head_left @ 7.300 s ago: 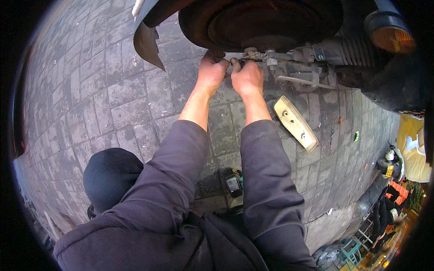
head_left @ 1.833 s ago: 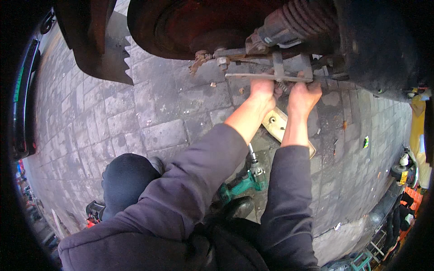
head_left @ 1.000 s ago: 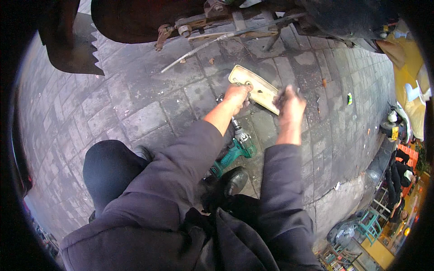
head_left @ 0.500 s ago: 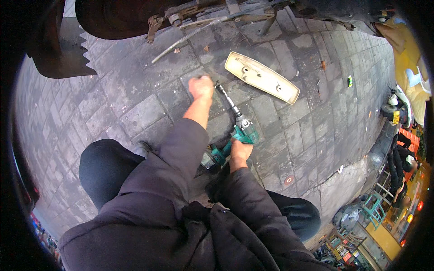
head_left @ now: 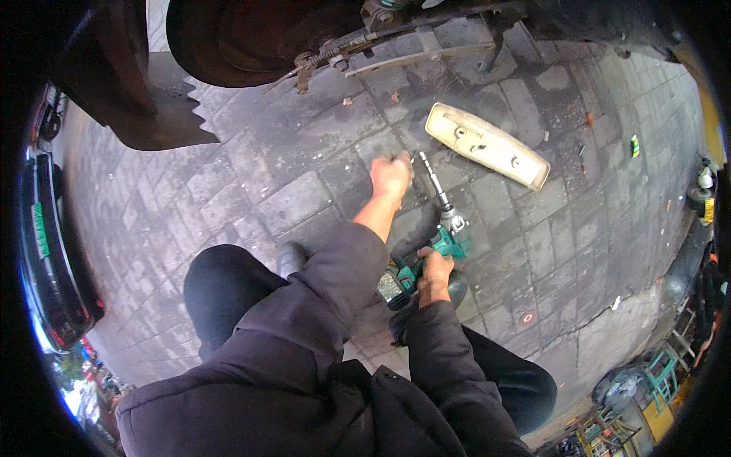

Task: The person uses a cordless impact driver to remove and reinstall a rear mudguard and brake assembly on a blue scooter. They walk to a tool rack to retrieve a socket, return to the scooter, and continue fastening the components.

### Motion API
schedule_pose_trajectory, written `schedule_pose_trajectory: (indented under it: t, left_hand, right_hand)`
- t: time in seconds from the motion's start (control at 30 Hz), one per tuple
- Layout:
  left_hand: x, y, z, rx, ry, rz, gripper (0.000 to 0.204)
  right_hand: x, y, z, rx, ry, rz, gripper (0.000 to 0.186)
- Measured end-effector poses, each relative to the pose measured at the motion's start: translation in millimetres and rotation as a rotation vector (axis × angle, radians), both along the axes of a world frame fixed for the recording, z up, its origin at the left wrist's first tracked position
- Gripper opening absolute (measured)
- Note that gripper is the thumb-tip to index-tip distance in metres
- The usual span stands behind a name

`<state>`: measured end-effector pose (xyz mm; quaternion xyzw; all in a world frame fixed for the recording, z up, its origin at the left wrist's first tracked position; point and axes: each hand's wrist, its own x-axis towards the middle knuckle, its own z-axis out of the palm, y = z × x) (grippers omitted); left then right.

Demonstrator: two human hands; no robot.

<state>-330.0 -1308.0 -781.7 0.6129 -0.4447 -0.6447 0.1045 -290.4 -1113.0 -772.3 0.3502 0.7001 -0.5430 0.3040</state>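
Note:
In my right hand [head_left: 437, 271] is the grip of a green and grey cordless impact wrench [head_left: 451, 238], fingers wrapped round it. Its long silver extension [head_left: 432, 177] points forward, away from me, low over the paving. My left hand [head_left: 391, 175] is closed just left of the extension's tip, its fingers curled and a little blurred. Whatever those fingers hold, if anything, is too small to make out. To the right of the tip a long cream-coloured cover [head_left: 487, 146] with several holes or fittings lies on the ground.
Above me hangs a rusty vehicle underside with a dark round part [head_left: 251, 46], a jagged-edged dark flap [head_left: 164, 114] and a metal bar with a rod [head_left: 426, 57]. Grey paving stones [head_left: 297, 202] spread around. A black car [head_left: 57, 251] stands far left; a green stool [head_left: 662, 377] is at lower right.
The whole view has shifted, so the things on the ground appear farther right and the black car shows at left. My left hand stays by the extension's tip; my right keeps its grip.

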Motion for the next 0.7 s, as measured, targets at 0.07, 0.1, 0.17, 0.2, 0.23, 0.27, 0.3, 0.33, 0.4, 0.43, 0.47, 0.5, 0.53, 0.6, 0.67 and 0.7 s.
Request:
schedule_pose_trajectory:
  t: [0.07, 0.1, 0.17, 0.2, 0.23, 0.27, 0.3, 0.33, 0.4, 0.43, 0.47, 0.5, 0.53, 0.6, 0.67, 0.7]
  left_hand:
    - [12.3, -15.0, 21.8, -0.008, 0.119, 0.15, 0.015]
    - [17.4, -25.7, 32.3, 0.018, 0.157, 0.268, 0.016]
    - [36.7, -67.4, 52.7, -0.041, 0.146, 0.305, 0.01]
    - [46.1, -93.2, 61.7, -0.037, 0.182, 0.366, 0.014]
    - [49.5, -117.8, 67.9, 0.007, 0.371, 0.525, 0.023]
    - [52.4, -136.6, 70.6, -0.03, 0.479, 0.574, 0.031]
    - [58.7, -153.8, 72.3, -0.07, 0.479, 0.496, 0.033]
    - [65.4, -169.8, 73.4, 0.017, 0.452, 0.303, 0.029]
    - [70.7, -189.9, 69.8, -0.003, 0.386, 0.216, 0.02]
    - [73.6, -192.4, 66.3, 0.003, 0.48, 0.206, 0.016]
    - [74.9, -194.1, 62.8, 0.014, 0.521, 0.218, 0.014]
    - [75.1, -193.8, 58.9, 0.034, 0.553, 0.245, 0.011]
    - [74.6, -194.0, 55.5, 0.023, 0.535, 0.262, 0.009]
    - [72.0, -194.3, 51.1, 0.003, 0.523, 0.291, 0.008]
    - [69.1, -195.7, 51.1, 0.004, 0.479, 0.341, 0.009]
    - [66.8, -197.0, 52.0, 0.015, 0.479, 0.351, 0.01]
  right_hand:
    - [8.2, -5.0, 24.6, -0.109, -0.056, -0.027, 0.032]
    - [13.2, -8.1, 36.9, -0.128, -0.078, -0.052, 0.032]
    - [20.9, -12.5, 60.4, -0.186, -0.077, -0.058, 0.031]
    - [24.7, -12.8, 71.7, -0.25, -0.054, -0.065, 0.031]
    - [26.4, -14.1, 80.1, -0.236, -0.074, -0.045, 0.031]
    - [28.2, -14.0, 87.8, -0.239, -0.081, -0.039, 0.034]
    - [31.0, -13.3, 94.5, -0.235, -0.096, -0.04, 0.037]
    - [34.4, -12.1, 100.0, -0.229, -0.116, -0.038, 0.039]
    - [42.8, -8.1, 108.0, -0.301, -0.104, -0.049, 0.04]
    - [47.7, -6.9, 110.0, -0.28, -0.095, -0.049, 0.039]
    - [53.4, -4.5, 111.8, -0.274, -0.069, -0.041, 0.039]
    - [58.9, -2.5, 112.5, -0.248, -0.062, -0.039, 0.039]
    - [64.2, 0.0, 113.1, -0.211, -0.098, -0.045, 0.04]
    - [73.3, 6.8, 114.3, -0.171, -0.148, -0.034, 0.041]
    - [83.0, 11.7, 115.1, -0.206, -0.136, -0.058, 0.042]
    - [86.7, 13.2, 114.5, -0.197, -0.116, -0.067, 0.04]
